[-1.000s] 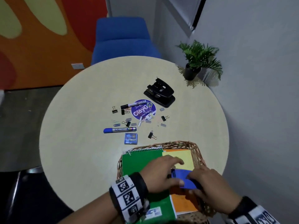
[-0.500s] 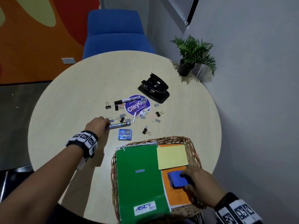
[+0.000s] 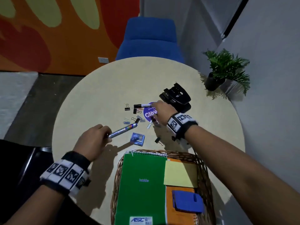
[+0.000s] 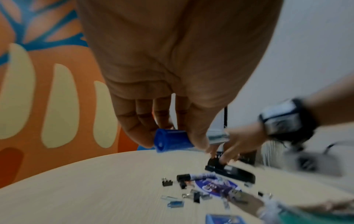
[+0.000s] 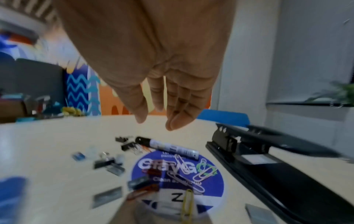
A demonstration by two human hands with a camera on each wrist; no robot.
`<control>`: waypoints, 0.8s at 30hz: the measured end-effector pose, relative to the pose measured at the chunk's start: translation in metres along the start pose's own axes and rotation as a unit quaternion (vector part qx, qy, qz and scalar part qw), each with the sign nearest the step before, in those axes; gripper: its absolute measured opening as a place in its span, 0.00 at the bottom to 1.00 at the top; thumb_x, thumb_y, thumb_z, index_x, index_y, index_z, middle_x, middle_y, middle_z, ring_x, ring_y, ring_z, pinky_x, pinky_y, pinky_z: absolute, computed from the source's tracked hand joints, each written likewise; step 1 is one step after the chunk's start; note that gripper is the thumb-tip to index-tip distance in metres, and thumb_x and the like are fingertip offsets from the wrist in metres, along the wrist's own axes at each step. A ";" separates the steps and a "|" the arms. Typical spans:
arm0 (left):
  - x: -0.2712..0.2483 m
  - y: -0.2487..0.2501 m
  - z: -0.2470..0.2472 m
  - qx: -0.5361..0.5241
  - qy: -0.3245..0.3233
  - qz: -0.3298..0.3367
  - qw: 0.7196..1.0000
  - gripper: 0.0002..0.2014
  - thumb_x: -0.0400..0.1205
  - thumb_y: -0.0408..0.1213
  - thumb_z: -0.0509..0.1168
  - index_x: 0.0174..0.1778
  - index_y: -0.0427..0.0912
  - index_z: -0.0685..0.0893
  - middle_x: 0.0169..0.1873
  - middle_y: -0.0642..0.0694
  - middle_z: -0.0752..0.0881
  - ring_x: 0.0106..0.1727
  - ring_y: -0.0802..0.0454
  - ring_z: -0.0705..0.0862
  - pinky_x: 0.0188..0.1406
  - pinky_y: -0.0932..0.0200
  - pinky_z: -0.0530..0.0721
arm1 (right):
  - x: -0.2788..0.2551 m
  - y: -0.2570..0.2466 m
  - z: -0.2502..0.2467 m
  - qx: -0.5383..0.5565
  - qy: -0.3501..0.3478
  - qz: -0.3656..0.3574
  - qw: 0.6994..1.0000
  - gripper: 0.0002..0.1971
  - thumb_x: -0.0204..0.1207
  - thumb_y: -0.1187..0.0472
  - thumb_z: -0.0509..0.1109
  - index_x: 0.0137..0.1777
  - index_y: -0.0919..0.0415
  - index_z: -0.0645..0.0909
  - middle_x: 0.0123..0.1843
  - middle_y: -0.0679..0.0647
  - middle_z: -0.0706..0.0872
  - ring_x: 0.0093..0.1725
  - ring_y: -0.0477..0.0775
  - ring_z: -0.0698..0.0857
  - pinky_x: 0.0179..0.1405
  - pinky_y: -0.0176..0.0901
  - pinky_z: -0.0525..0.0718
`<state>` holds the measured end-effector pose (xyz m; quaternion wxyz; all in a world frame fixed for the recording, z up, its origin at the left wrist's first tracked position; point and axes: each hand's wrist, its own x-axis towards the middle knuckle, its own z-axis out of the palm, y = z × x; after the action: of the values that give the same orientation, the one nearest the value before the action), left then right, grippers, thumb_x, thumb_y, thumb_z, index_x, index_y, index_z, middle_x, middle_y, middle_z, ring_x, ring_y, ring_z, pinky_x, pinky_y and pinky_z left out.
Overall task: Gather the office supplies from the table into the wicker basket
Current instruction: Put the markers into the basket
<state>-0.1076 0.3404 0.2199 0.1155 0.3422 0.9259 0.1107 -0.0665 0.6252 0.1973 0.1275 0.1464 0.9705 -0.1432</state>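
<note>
My left hand (image 3: 105,133) grips the blue-capped silver marker (image 3: 123,130) by its cap end and holds it tilted above the table; the left wrist view shows the blue cap (image 4: 171,141) pinched between thumb and fingers. My right hand (image 3: 158,109) hovers with relaxed fingers over the round purple sticker (image 3: 149,113), just above the black marker (image 5: 168,146) and beside the black hole punch (image 3: 176,98). It holds nothing. The wicker basket (image 3: 204,169) at the near edge holds a green notebook (image 3: 141,184), a yellow pad (image 3: 180,174), an orange notebook and a blue item (image 3: 188,202).
A small blue box (image 3: 137,138), binder clips (image 3: 127,107), paper clips and staple strips lie scattered around the sticker. A potted plant (image 3: 222,73) stands at the table's far right edge, and a blue chair (image 3: 149,41) is behind the round table (image 3: 90,98).
My left hand has lifted the blue marker off the table, its tip now raised. My right hand has left the basket and reached out over the purple sticker and black marker.
</note>
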 end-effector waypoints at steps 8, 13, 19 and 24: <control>-0.091 0.056 -0.020 -0.265 0.012 -0.106 0.958 0.03 0.76 0.41 0.70 0.39 0.49 0.83 0.28 0.49 0.85 0.31 0.56 0.86 0.29 0.65 0.83 | 0.091 0.014 0.036 -0.129 -0.082 -0.017 0.988 0.36 0.60 0.60 0.80 0.68 0.61 0.68 0.64 0.65 0.74 0.58 0.72 0.81 0.51 0.64 0.85; -0.117 0.099 0.030 -0.251 -0.128 -0.037 0.959 0.11 0.77 0.45 0.69 0.32 0.54 0.75 0.25 0.56 0.80 0.29 0.62 0.79 0.30 0.69 0.75 | 0.074 0.008 -0.003 -0.066 -0.001 -0.008 0.998 0.15 0.73 0.63 0.70 0.57 0.66 0.73 0.54 0.65 0.83 0.46 0.67 0.84 0.42 0.53 0.82; -0.117 0.138 0.087 -0.238 -0.294 -0.012 0.926 0.10 0.79 0.47 0.66 0.43 0.43 0.79 0.36 0.48 0.84 0.32 0.58 0.78 0.34 0.62 0.78 | -0.080 0.009 -0.025 0.225 0.042 0.013 0.973 0.37 0.70 0.63 0.73 0.77 0.58 0.59 0.47 0.61 0.88 0.41 0.58 0.85 0.43 0.48 0.84; -0.113 0.154 0.120 -0.156 -0.345 0.050 0.924 0.27 0.73 0.55 0.70 0.62 0.42 0.75 0.51 0.40 0.87 0.52 0.41 0.85 0.49 0.52 0.82 | -0.237 0.007 0.038 0.286 -0.101 0.057 0.951 0.47 0.71 0.63 0.67 0.82 0.47 0.39 0.31 0.54 0.85 0.35 0.59 0.86 0.42 0.58 0.86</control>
<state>0.1039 0.3955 0.1658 0.4737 0.3830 0.7816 0.1343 0.1629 0.5613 0.2288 0.1858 0.2169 0.8607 -0.4215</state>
